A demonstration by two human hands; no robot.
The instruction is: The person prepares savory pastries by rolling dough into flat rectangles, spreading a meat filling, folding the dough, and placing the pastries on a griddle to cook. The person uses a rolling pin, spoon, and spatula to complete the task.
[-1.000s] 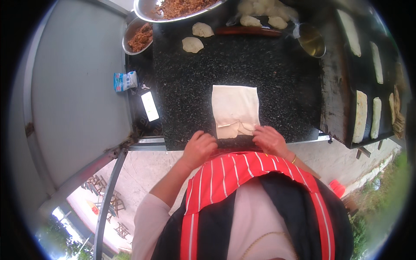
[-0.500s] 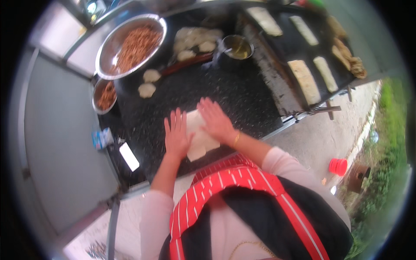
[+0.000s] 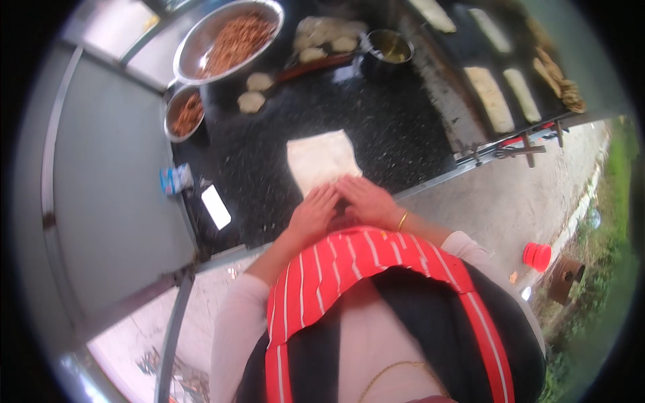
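Observation:
A pale, roughly square sheet of dough [image 3: 322, 158] lies flat on the dark speckled counter in front of me. My left hand [image 3: 314, 215] and my right hand [image 3: 369, 201] rest side by side on its near edge, fingertips almost meeting. Their fingers are stretched out and lie flat, pointing inward and away from me. Both thumbs and the dough's near edge under the palms are hidden. Past the sheet, two small round dough pieces [image 3: 251, 102] sit at the left. A reddish-brown rolling pin [image 3: 314, 68] lies beyond, before a cluster of dough rounds [image 3: 329, 32].
At the far left stand a large metal bowl [image 3: 183, 62] of reddish-brown filling and a smaller bowl [image 3: 167, 127] of it. A metal bowl of oil [image 3: 369, 48] stands farther right. Long flatbreads [image 3: 489, 101] lie on the griddle [image 3: 463, 50]. A white phone-like slab [image 3: 216, 207] and blue packet [image 3: 176, 180] are left.
Both hands have drawn back toward me from the sheet's sides to its near edge and come together. More of the dough's surface shows. The whole view has shifted slightly.

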